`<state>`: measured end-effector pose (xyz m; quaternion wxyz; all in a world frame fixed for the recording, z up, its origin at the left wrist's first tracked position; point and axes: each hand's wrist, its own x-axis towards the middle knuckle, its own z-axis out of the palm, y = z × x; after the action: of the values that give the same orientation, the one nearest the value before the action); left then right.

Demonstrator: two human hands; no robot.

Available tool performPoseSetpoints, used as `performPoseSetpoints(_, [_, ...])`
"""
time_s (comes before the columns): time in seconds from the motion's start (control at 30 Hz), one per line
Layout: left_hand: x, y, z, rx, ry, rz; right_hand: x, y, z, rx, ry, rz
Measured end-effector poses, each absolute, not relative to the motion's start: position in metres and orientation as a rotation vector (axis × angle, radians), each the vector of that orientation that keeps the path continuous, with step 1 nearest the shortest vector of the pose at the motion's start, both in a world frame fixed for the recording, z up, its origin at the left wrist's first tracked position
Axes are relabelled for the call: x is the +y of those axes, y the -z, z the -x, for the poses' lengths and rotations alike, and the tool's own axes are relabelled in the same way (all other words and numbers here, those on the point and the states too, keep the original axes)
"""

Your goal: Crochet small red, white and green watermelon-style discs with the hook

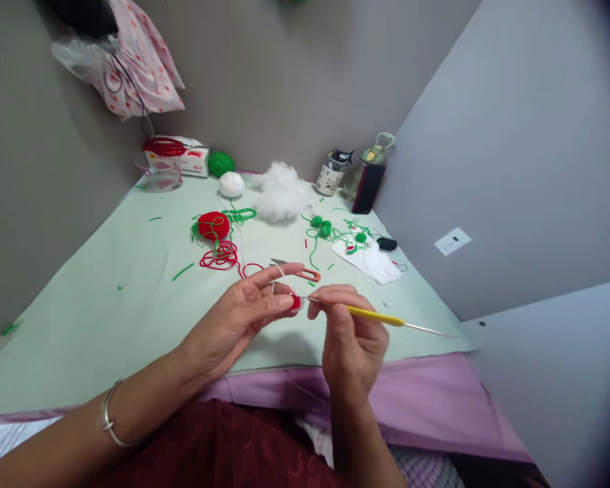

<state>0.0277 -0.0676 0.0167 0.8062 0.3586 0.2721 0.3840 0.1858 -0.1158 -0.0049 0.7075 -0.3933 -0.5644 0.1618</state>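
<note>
My left hand (249, 308) pinches a small red and white crocheted piece (295, 303) between thumb and fingers, with white yarn (285, 276) running over the raised index finger. In my right hand (353, 332) is a crochet hook with a yellow handle (376, 316), held like a pen. Its metal tip points left and meets the small piece. Behind my left fingers lie orange-handled scissors (310, 274), partly hidden. A red yarn ball (213, 225) with loose red and green strands sits beyond my left hand.
At the back stand a white yarn ball (231, 184), a green ball (221, 164), white stuffing (280, 193), a pen cup (330, 176), a bottle and a dark phone (369, 189). Green crocheted bits (324, 229) and white paper (371, 261) lie at right.
</note>
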Motion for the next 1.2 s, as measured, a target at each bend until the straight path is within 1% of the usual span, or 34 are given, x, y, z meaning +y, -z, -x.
performPoseSetpoints(0.07, [-0.07,-0.015,-0.029,0.61,-0.866,-0.875,-0.115,0.003,-0.184,-1.294,-0.39,0.884])
performPoseSetpoints(0.13, [-0.072,-0.013,-0.032,0.638,-0.912,-0.935,-0.116,0.006,-0.182,-1.356,-0.309,0.941])
performPoseSetpoints(0.2, [-0.074,-0.012,-0.035,0.649,-0.927,-0.931,-0.118,0.011,-0.181,-1.449,-0.097,1.006])
performPoseSetpoints(0.3, [-0.071,-0.013,-0.037,0.604,-0.839,-0.793,-0.12,0.017,-0.183,-1.538,0.224,1.003])
performPoseSetpoints(0.33, [-0.07,-0.013,-0.036,0.583,-0.801,-0.732,-0.12,0.016,-0.184,-1.51,0.181,1.015])
performPoseSetpoints(0.4, [-0.066,-0.013,-0.035,0.554,-0.773,-0.662,-0.119,0.013,-0.187,-1.377,-0.045,0.994])
performPoseSetpoints(0.5, [-0.065,-0.013,-0.032,0.581,-0.849,-0.758,-0.116,0.006,-0.188,-1.218,-0.378,0.909])
performPoseSetpoints(0.67, [-0.069,-0.014,-0.032,0.602,-0.858,-0.899,-0.114,0.007,-0.186,-1.225,-0.514,0.909])
performPoseSetpoints(0.83, [-0.069,-0.018,-0.027,0.646,-0.823,-0.933,-0.115,0.008,-0.191,-1.065,-0.769,0.838])
performPoseSetpoints(0.9, [-0.068,-0.017,-0.025,0.653,-0.826,-0.953,-0.117,0.006,-0.192,-1.082,-0.764,0.836])
performPoseSetpoints(1.0, [-0.069,-0.015,-0.024,0.67,-0.865,-1.011,-0.122,0.003,-0.192,-1.23,-0.541,0.937])
performPoseSetpoints(1.13, [-0.074,-0.012,-0.028,0.723,-0.964,-1.085,-0.125,0.012,-0.187,-1.609,0.039,1.001])
performPoseSetpoints(1.2, [-0.075,-0.013,-0.031,0.693,-0.92,-0.975,-0.124,0.017,-0.186,-1.658,0.279,1.015])
